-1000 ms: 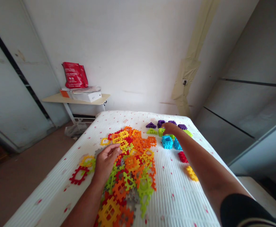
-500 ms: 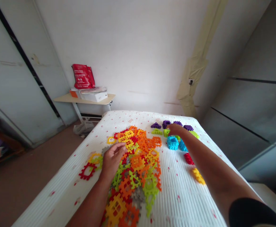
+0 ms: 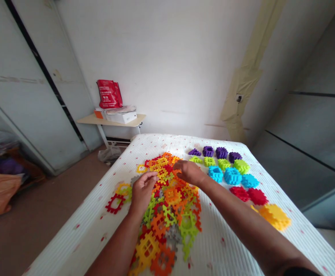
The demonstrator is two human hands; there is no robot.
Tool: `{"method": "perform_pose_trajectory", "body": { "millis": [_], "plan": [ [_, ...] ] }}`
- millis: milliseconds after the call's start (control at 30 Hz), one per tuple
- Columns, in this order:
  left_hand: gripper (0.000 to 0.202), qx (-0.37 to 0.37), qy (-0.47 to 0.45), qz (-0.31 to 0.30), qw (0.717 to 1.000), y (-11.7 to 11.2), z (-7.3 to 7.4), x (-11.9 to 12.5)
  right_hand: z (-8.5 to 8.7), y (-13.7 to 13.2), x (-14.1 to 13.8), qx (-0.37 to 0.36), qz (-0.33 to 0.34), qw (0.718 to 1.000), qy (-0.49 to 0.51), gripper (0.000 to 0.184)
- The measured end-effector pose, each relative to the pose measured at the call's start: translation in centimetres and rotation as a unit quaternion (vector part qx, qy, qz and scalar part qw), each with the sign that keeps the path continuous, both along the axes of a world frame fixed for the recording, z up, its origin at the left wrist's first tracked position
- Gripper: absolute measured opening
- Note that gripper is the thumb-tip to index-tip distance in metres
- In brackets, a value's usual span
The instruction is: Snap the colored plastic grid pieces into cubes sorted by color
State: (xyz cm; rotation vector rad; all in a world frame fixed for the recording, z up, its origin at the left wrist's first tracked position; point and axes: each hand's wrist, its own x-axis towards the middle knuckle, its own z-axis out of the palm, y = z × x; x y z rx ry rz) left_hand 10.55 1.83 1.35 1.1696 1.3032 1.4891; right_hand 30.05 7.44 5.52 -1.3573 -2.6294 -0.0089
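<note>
A pile of flat plastic interlocking building pieces [image 3: 173, 195] in orange, yellow, red, green and grey spreads down the middle of the bed-like surface. At the pile's left side is my left hand [image 3: 143, 188], fingers loosely bent and thumb a little apart, with nothing visible in it. My right hand [image 3: 189, 171] hovers over the pile's far right part, its fingers curved downward and apart; nothing shows in them. To the right stand sorted stacks: purple pieces [image 3: 221, 152], green pieces [image 3: 241, 166], blue pieces [image 3: 232, 176], red pieces [image 3: 257, 196] and yellow pieces [image 3: 275, 216].
A red frame piece [image 3: 115, 203] lies left of the pile. The white ribbed cover [image 3: 87, 230] has small red marks. Beyond it, a small table [image 3: 84, 119] holds a red bag [image 3: 110, 94] and a white box [image 3: 124, 117]. Grey cabinets flank both sides.
My right hand has moved left and nearer, from the green and purple stacks to over the pile. My left hand stays beside the pile. The view has turned slightly left.
</note>
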Motion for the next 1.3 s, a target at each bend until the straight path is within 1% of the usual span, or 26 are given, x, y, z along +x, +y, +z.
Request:
{"method": "perform_pose_trajectory", "body": {
  "millis": [67, 167, 233, 333, 433, 500, 567, 633, 733, 833, 900, 1000, 1100, 1200, 1300],
  "plan": [
    [0.032, 0.000, 0.003, -0.001, 1.000, 0.0, 0.1, 0.0, -1.3, -0.9, -1.6, 0.003, -0.004, 1.000, -0.016, 0.026],
    [0.031, 0.001, 0.010, -0.003, 1.000, -0.1, 0.2, 0.0, -2.8, -1.2, -2.8, 0.014, -0.017, 0.999, -0.036, 0.017],
    [0.031, 0.001, 0.018, -0.002, 1.000, 0.0, 0.1, 0.0, -3.4, -1.1, -3.1, 0.029, -0.025, 0.999, -0.020, 0.015],
    [0.032, 0.000, 0.026, -0.004, 1.000, 0.1, 0.0, 0.0, -3.9, -1.1, -2.7, 0.044, -0.040, 0.998, 0.015, 0.015],
    [0.033, 0.002, 0.025, -0.015, 1.000, 0.1, -0.2, 0.0, -3.9, -1.8, -2.1, 0.071, -0.039, 0.992, 0.094, 0.016],
    [0.034, 0.003, 0.023, -0.024, 0.999, 0.0, 0.0, 0.0, -3.8, -2.6, -1.9, 0.107, -0.016, 0.979, 0.172, 0.017],
    [0.034, -0.001, 0.016, -0.029, 0.999, -0.2, 0.3, 0.2, -3.7, -3.4, -1.8, 0.145, 0.019, 0.964, 0.224, 0.019],
    [0.036, -0.004, 0.007, -0.029, 1.000, -0.4, 0.6, 0.3, -3.7, -4.2, -2.1, 0.175, 0.053, 0.954, 0.238, 0.021],
    [0.036, 0.009, 0.003, -0.032, 0.999, -0.5, 0.6, 0.2, -3.8, -5.0, -2.6, 0.195, 0.092, 0.952, 0.218, 0.024],
    [0.035, 0.035, -0.002, -0.033, 0.999, -0.3, 0.1, -0.2, -3.8, -5.4, -3.0, 0.174, 0.131, 0.955, 0.202, 0.022],
    [0.037, 0.048, -0.009, -0.031, 0.998, -0.2, -0.1, -0.5, -3.6, -5.3, -3.0, 0.147, 0.146, 0.953, 0.222, 0.020],
    [0.039, 0.056, -0.012, -0.038, 0.998, -0.2, -0.2, -0.6, -3.1, -5.0, -2.6, 0.112, 0.129, 0.939, 0.297, 0.019],
    [0.040, 0.054, -0.008, -0.050, 0.997, -0.3, 0.0, -0.5, -2.5, -4.6, -2.1, 0.098, 0.123, 0.929, 0.335, 0.029],
    [0.041, 0.053, -0.005, -0.059, 0.997, -0.5, 0.1, -0.3, -2.0, -4.5, -2.0, 0.100, 0.138, 0.937, 0.305, 0.041],
    [0.043, 0.051, 0.001, -0.074, 0.996, -0.5, 0.0, -0.2, -1.9, -4.7, -2.2, 0.106, 0.147, 0.954, 0.238, 0.048]
  ]
}}
